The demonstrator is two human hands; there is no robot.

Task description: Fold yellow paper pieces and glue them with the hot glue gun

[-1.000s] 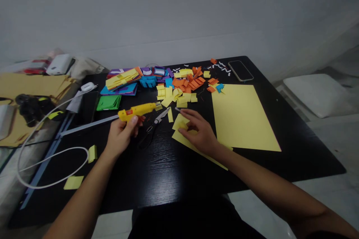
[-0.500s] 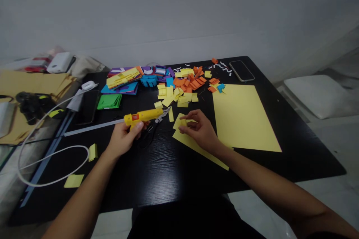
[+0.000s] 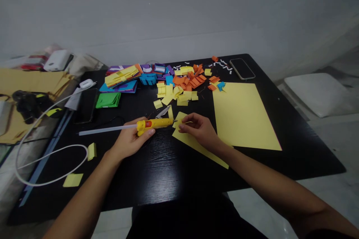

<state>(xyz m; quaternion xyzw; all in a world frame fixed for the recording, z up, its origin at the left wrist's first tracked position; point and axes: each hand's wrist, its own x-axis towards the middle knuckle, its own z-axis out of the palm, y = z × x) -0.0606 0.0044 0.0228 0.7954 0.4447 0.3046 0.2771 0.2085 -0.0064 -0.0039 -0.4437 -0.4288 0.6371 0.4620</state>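
My left hand (image 3: 134,140) is wrapped round a yellow hot glue gun (image 3: 158,123), a long glue stick (image 3: 99,130) jutting out of its back end. The gun's nozzle points right, close to the fingertips of my right hand (image 3: 200,130). Those fingers pinch a small yellow paper piece (image 3: 179,121), mostly hidden by them and the nozzle; whether the nozzle touches it I cannot tell. Under my right hand lies a cut yellow sheet (image 3: 202,149). Scissors (image 3: 162,112) lie behind the glue gun, their handles hidden.
A large yellow sheet (image 3: 244,119) lies to the right, below a phone (image 3: 242,69). Folded orange papers (image 3: 190,80) and yellow bits (image 3: 168,91) are heaped at the back. Green papers (image 3: 108,99) and a looped white cable (image 3: 53,157) are on the left.
My left hand has moved the glue gun to the right, bringing its nozzle up to my right fingertips. My right hand stays almost in place, its fingers drawn closer together.
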